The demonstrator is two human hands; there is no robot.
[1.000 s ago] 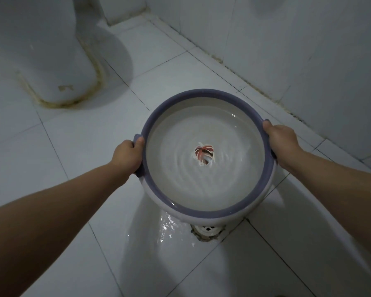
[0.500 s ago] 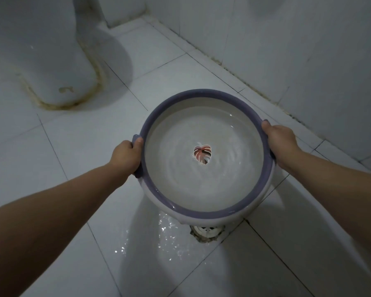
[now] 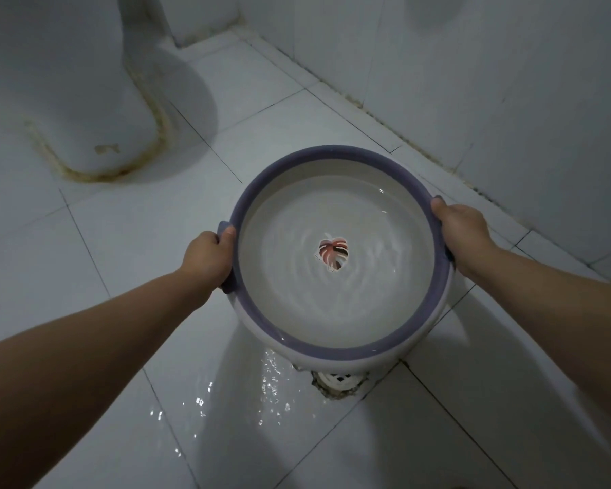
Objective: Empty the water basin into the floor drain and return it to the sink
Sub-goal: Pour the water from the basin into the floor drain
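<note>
A round white basin with a purple rim (image 3: 261, 187) hangs above the tiled floor, tipped toward me. Rippling water fills it, over a red leaf print on the bottom. My left hand (image 3: 209, 257) grips the left handle, thumb over the rim. On the right rim sits my right hand (image 3: 461, 229), closed around that side. The floor drain (image 3: 337, 381) shows just below the basin's near edge, partly hidden by it. Water glistens on the tiles (image 3: 261, 393) left of the drain.
A white toilet base (image 3: 75, 100) with a stained seal stands at the upper left. The tiled wall (image 3: 508, 82) runs along the right, meeting the floor in a dirty grout line. No sink is in view.
The wet patch on the tiles beside the drain has spread wider and toward me. The basin stays held over the drain, its water still rippling.
</note>
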